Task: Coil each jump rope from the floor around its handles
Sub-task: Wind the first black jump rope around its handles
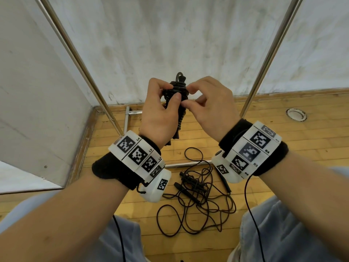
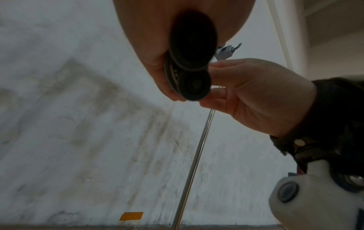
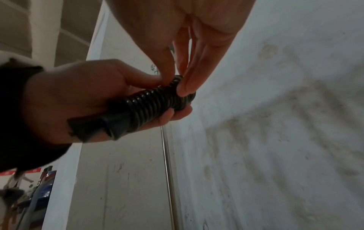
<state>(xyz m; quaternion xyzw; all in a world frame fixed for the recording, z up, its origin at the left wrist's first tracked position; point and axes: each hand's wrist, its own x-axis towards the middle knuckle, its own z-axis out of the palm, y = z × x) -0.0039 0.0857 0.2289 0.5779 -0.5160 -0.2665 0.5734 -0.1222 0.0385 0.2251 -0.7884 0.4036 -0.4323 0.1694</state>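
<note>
A black jump rope (image 1: 175, 91) is wound in tight turns around its two handles and held upright at chest height. My left hand (image 1: 170, 91) grips the bundle around its middle, thumb across the front. My right hand (image 1: 187, 96) pinches the top turns of the coil (image 3: 153, 102) between thumb and fingers. A short loop of rope sticks up above the coil. The round butt ends of the handles (image 2: 194, 87) show below my left palm. More black jump ropes (image 1: 198, 195) lie tangled on the wooden floor beneath my hands, handles among the loops.
Two slanted metal poles (image 1: 81, 59) (image 1: 272, 53) frame the space ahead, with metal base bars (image 1: 130, 114) on the floor. White walls close the corner in front and to the left. My knees in light trousers (image 1: 283, 233) flank the tangled ropes.
</note>
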